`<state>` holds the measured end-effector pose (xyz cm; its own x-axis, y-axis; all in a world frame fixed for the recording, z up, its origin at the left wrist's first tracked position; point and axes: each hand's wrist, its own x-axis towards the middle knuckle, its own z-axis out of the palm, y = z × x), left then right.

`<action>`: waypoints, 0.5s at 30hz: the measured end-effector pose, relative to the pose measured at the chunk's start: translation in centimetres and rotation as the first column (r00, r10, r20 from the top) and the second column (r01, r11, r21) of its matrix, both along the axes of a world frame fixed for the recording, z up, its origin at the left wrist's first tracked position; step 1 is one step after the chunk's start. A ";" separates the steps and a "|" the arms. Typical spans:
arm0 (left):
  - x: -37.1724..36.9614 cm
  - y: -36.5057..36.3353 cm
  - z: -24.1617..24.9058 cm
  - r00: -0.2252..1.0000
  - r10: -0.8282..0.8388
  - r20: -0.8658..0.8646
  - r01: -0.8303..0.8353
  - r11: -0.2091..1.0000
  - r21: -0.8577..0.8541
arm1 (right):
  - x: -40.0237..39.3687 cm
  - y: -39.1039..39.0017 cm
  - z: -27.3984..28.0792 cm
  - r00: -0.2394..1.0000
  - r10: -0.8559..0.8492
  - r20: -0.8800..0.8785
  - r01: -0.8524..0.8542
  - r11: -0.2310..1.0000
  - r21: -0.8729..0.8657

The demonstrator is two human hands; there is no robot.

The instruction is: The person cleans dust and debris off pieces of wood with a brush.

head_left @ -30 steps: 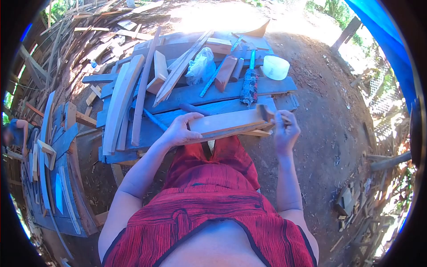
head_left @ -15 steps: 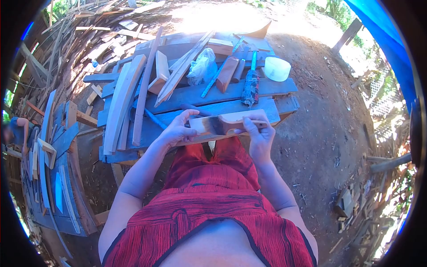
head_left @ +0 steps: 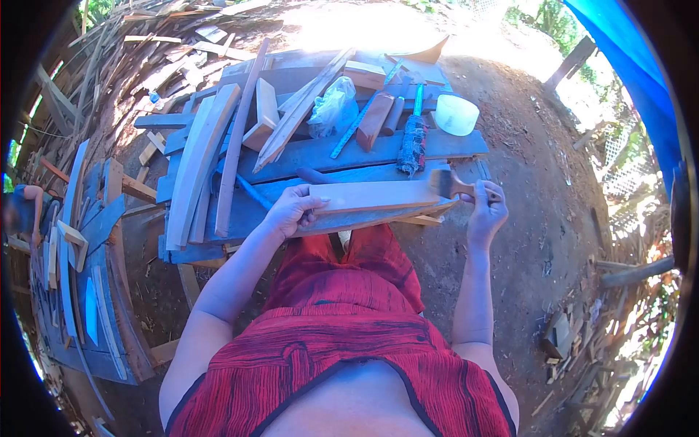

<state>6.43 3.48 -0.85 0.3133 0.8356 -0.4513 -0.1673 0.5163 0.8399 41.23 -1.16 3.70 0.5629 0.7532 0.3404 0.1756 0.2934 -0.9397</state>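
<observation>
A flat, pale wooden board lies lengthwise near the front edge of the blue workbench. My left hand grips its left end, with thumb on top and fingers curled at the edge. In my right hand is the wooden handle of a wide brush; its dark bristles point left over the board's right end. Whether the bristles touch the wood is hard to tell. Behind the board lies a tool with a wrapped dark handle, and a white plastic container stands at the back right.
The blue workbench also bears long wooden strips, a plastic bag, a blue ruler and a reddish block. At the far left, a person is beside another wood-laden bench. Scrap wood lies beyond.
My right hand has moved right with the brush, from the board's middle to its right end. My left hand has shifted slightly at the left end, its fingers now more curled.
</observation>
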 end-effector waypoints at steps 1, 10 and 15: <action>0.1 -0.1 0.2 1.000 -0.017 -0.003 0.017 0.995 0.099 | 0.1 -0.1 0.4 0.997 -0.036 0.069 0.034 0.999 0.024; 0.7 -0.9 2.8 0.986 -0.066 -0.152 0.120 0.918 0.378 | -2.8 -1.4 1.9 0.958 0.035 0.284 -0.062 0.994 0.086; 0.8 -0.9 1.8 0.992 -0.048 -0.121 0.100 0.876 0.472 | -6.8 -2.7 2.8 0.933 0.182 0.311 -0.209 0.976 0.055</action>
<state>7.24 2.54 0.97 0.3571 0.9333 -0.0376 -0.0445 0.0572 0.9974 34.47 -3.88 6.53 0.2675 0.7985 0.5393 0.3783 0.4277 -0.8209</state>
